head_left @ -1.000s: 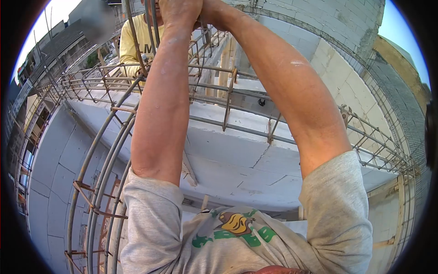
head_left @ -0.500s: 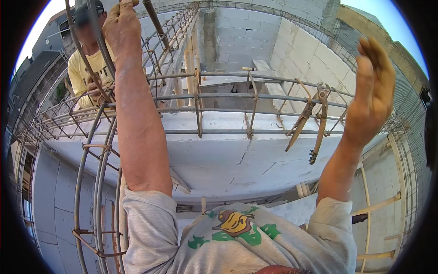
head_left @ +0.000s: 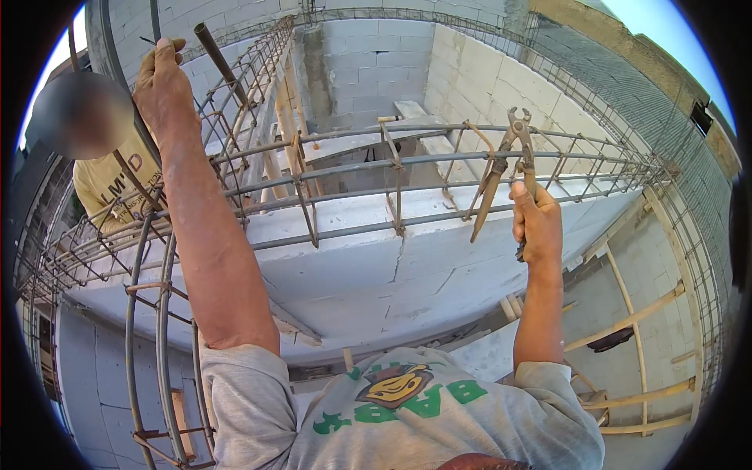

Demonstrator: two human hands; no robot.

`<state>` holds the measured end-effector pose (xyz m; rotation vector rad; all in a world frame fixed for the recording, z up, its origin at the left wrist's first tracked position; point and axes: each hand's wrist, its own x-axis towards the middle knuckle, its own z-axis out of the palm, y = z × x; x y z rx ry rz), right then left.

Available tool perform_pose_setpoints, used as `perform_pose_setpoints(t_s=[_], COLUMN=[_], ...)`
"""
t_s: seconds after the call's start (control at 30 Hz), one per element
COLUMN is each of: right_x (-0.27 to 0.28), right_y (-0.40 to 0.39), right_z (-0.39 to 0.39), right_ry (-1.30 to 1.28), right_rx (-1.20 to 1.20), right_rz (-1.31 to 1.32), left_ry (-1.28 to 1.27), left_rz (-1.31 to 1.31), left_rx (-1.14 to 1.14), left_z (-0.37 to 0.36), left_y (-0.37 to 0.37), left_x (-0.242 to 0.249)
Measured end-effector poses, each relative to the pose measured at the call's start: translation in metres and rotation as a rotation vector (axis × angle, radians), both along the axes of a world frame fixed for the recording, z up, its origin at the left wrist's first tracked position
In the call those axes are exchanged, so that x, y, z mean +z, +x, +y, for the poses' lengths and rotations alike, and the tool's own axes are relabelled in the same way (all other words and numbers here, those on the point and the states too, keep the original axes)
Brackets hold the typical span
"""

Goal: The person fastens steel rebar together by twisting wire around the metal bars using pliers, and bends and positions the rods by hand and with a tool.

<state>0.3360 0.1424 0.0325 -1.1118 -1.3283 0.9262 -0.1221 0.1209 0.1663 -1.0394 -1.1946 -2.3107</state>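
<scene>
My left hand [head_left: 166, 88] is raised at the upper left beside the vertical rebar [head_left: 154, 19], its fingers pinched round a thin dark wire tip. Low on the right, my right hand [head_left: 539, 223] is closed round a handle of the pincers [head_left: 523, 141], whose jaws point up above the top bars of the horizontal rebar cage [head_left: 352, 166]. The other handle [head_left: 487, 200] slants down to the left, outside my fist. Whether the pincers still rest on the cage is not clear.
Behind my left arm a person in a yellow shirt [head_left: 106, 184] stands close to the rebar. A white block wall [head_left: 337, 274] runs under the cage. A metal pipe [head_left: 215, 59] sticks up near my left hand. Wooden poles [head_left: 627, 321] stand at the right.
My right hand has come down and left from its raised, open pose and closed on the pincers. My left hand is still up by the rebar. The view has shifted; the other person's head appears lower.
</scene>
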Motion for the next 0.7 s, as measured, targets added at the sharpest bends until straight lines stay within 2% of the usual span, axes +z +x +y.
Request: perform_pose_setpoints(t_s=[0.17,0.27,0.33,0.4,0.5,0.57,0.67,0.7], right_x=[0.044,0.073,0.086,0.084,0.072,0.048,-0.001,-0.018], right_y=[-0.008,-0.008,0.002,0.018,0.009,-0.005,-0.034,-0.044], right_z=[0.025,0.031,0.024,0.024,0.000,-0.026,-0.061,-0.070], right_ry=[0.257,0.580,0.682,0.757,0.803,0.742,0.580,0.414], right_rx=[-0.131,-0.205,-0.220,-0.129,-0.035,-0.005,0.194,0.203], right_rz=[0.060,0.223,0.239,0.330,0.423,0.365,0.236,0.136], left_ry=[0.057,0.075,0.049,0.048,0.053,0.041,0.030,0.028], left_rz=[-0.021,-0.018,-0.018,-0.022,0.003,-0.009,-0.005,0.001], left_rx=[-0.044,-0.053,-0.016,-0.017,-0.054,-0.035,-0.009,-0.002], left_z=[0.001,0.002,-0.002,-0.004,0.000,0.000,-0.003,-0.004], left_y=[0.005,0.006,0.010,0.015,0.004,0.004,0.010,0.013], left_x=[-0.006,-0.008,-0.007,-0.009,-0.012,-0.014,-0.014,-0.014])
